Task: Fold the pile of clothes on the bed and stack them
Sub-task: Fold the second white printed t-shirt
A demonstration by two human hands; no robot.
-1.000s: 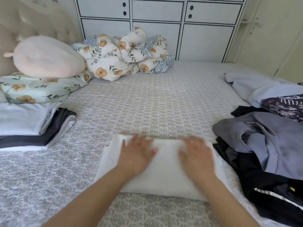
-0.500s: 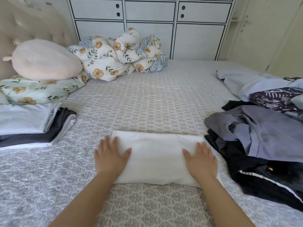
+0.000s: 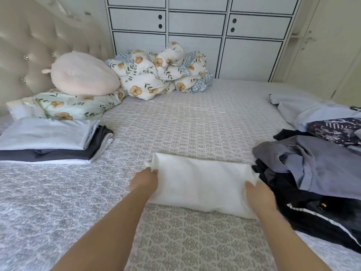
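Head view, soft white folded rectangle (image 3: 201,184), both hands (image 3: 143,179) (image 3: 259,194) gripping ends

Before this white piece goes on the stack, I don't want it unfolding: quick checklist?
1. Left hand grips the folded white garment at its left end: ok.
2. Right hand grips its right end: ok.
3. Fold looks tidy, edges together: ok.
4. Fingers tucked fully underneath: cannot tell.
5. Folded stack at left looks level to receive it: ok.
6. Bed between garment and stack unobstructed: ok.
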